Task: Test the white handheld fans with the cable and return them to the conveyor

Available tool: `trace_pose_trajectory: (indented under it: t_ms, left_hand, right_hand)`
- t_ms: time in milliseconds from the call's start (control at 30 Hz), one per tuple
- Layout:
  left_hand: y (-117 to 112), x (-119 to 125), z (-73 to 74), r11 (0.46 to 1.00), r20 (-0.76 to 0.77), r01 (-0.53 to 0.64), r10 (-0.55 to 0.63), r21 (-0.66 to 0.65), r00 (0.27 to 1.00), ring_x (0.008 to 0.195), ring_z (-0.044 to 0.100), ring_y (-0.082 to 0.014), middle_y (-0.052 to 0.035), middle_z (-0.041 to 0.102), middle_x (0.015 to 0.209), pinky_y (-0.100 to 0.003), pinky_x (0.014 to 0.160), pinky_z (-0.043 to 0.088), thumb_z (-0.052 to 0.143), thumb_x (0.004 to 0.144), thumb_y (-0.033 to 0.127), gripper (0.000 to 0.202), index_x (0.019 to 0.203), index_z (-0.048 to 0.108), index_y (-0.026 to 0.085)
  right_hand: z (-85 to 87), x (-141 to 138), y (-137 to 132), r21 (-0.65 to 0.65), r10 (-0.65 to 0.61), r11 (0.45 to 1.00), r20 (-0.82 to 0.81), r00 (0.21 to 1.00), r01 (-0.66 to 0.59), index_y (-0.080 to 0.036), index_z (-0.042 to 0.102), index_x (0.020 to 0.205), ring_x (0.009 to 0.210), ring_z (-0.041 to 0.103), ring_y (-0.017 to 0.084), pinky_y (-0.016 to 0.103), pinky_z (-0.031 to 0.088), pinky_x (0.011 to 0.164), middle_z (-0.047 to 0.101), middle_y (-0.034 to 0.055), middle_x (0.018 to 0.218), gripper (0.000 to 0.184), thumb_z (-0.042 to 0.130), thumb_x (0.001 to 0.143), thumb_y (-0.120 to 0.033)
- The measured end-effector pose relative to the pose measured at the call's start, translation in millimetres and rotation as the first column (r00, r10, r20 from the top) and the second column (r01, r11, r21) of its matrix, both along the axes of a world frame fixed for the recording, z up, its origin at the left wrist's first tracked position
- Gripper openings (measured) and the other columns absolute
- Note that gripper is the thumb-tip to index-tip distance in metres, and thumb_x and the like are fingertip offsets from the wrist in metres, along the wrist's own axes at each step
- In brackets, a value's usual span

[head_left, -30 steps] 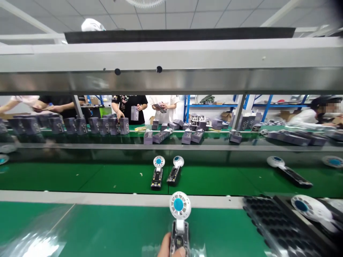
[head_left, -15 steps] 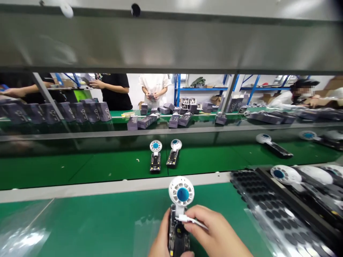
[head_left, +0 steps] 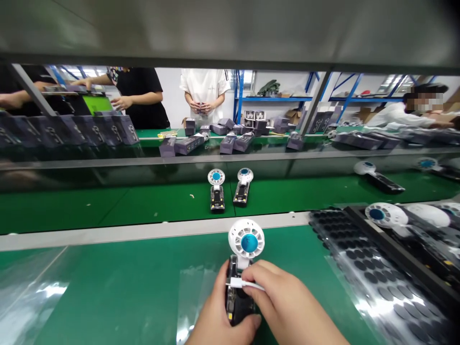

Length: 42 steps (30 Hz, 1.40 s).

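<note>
Item: handheld fan, held upright in your left hand, grip closed about its dark body. Your right hand pinched a white cable plug against that body, just above your left thumb, over the green worktop.

Bright overhead light — plastic glare, bowed, blurry edges
</note>
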<state>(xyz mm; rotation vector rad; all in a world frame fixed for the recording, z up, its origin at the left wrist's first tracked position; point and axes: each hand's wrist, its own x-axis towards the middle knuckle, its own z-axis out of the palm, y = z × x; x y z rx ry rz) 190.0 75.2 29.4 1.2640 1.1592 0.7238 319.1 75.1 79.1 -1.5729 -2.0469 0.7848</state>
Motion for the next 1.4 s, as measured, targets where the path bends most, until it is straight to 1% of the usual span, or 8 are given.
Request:
trace_pose_trajectory:
  t_ms: [300,500,733,1067,1167,1233,1333,1400]
  left_hand:
    - [-2.4,2.3,3.0,0.998,0.041,-0.048,0.047,0.028,0.998,0.101,0.052,-0.0246,-0.0138,0.053,0.115,-0.031,0.084,0.042,0.056,0.056,0.018,0.075,0.124,0.025,0.011]
    - [-2.2,2.1,4.0,0.999,0.084,-0.037,0.036,0.019,0.996,0.099,0.053,-0.0224,-0.0103,0.055,0.113,-0.029,0.086,0.04,0.059,0.056,0.014,0.078,0.125,0.023,0.015]
    - [-2.5,1.5,-1.3,0.997,0.085,-0.038,0.033,0.065,0.996,0.104,0.049,-0.0236,-0.0096,0.053,0.114,-0.03,0.087,0.038,0.06,0.056,0.014,0.076,0.125,0.027,0.016]
    - [-4.5,2.0,2.2,0.997,0.065,-0.062,0.059,0.055,0.996,0.108,0.047,-0.0263,-0.0113,0.054,0.114,-0.032,0.084,0.041,0.058,0.059,0.018,0.071,0.123,0.028,0.016]
    - [-3.8,-0.3,2.5,0.998,0.005,-0.057,0.057,0.028,0.998,0.109,0.045,-0.0283,-0.0135,0.05,0.118,-0.035,0.084,0.04,0.058,0.057,0.018,0.071,0.122,0.028,0.015]
    - [-2.9,-3.5,0.9,0.999,0.015,-0.049,0.049,0.006,0.999,0.107,0.046,-0.0284,-0.0125,0.052,0.114,-0.036,0.084,0.038,0.06,0.057,0.02,0.073,0.121,0.027,0.016]
    - [-1.3,-9.2,-0.1,0.996,0.192,-0.024,0.042,-0.091,0.981,0.089,0.055,-0.0237,-0.008,0.058,0.099,-0.035,0.076,0.041,0.064,0.06,0.032,0.07,0.117,0.026,0.02]
    - [-0.3,-12.1,1.7,0.973,0.345,0.016,0.066,-0.231,0.936,0.07,0.059,-0.0184,-0.0042,0.06,0.085,-0.031,0.064,0.043,0.06,0.066,0.041,0.066,0.117,0.023,0.022]
  right_hand:
    - [-0.5,-3.9,-0.5,0.111,0.071,0.99,0.15,0.986,-0.088,-0.02,0.054,0.076,0.061,0.054,0.015,0.022,0.041,0.053,0.054,-0.0004,0.077,0.021,0.045,0.077,-0.001]
    - [4.9,-4.6,-1.5,0.159,0.145,0.967,0.303,0.942,-0.2,-0.018,0.055,0.072,0.056,0.052,0.015,0.024,0.034,0.045,0.054,-0.0003,0.072,0.025,0.049,0.059,0.003]
    - [2.3,-3.0,2.3,0.305,0.15,0.912,0.375,0.915,-0.274,-0.017,0.055,0.066,0.05,0.049,0.015,0.026,0.029,0.043,0.053,-0.0007,0.065,0.026,0.046,0.053,0.003]
    - [-24.7,-5.4,-4.3,0.499,0.047,0.858,0.166,0.985,-0.125,-0.022,0.053,0.077,0.056,0.05,0.015,0.026,0.032,0.049,0.057,-0.0015,0.071,0.026,0.033,0.077,-0.006]
    - [-26.7,-1.3,-4.3,0.444,0.003,0.896,0.002,1.0,-0.004,-0.025,0.051,0.093,0.069,0.055,0.016,0.026,0.04,0.059,0.057,-0.0002,0.095,0.032,0.034,0.074,-0.006]
    - [-25.7,4.1,-4.8,0.307,-0.066,0.945,-0.168,0.984,0.116,-0.026,0.05,0.095,0.07,0.055,0.016,0.025,0.042,0.06,0.055,-0.0003,0.089,0.029,0.037,0.075,-0.011]
    - [-24.7,13.1,-9.9,0.049,-0.195,0.973,-0.359,0.913,0.227,-0.026,0.049,0.092,0.07,0.056,0.016,0.024,0.044,0.06,0.054,-0.0009,0.079,0.016,0.04,0.079,-0.021]
    - [-25.3,17.6,-16.2,-0.058,-0.203,0.979,-0.4,0.894,0.196,-0.024,0.049,0.091,0.077,0.056,0.018,0.024,0.044,0.064,0.055,0.0003,0.083,0.013,0.041,0.082,-0.028]
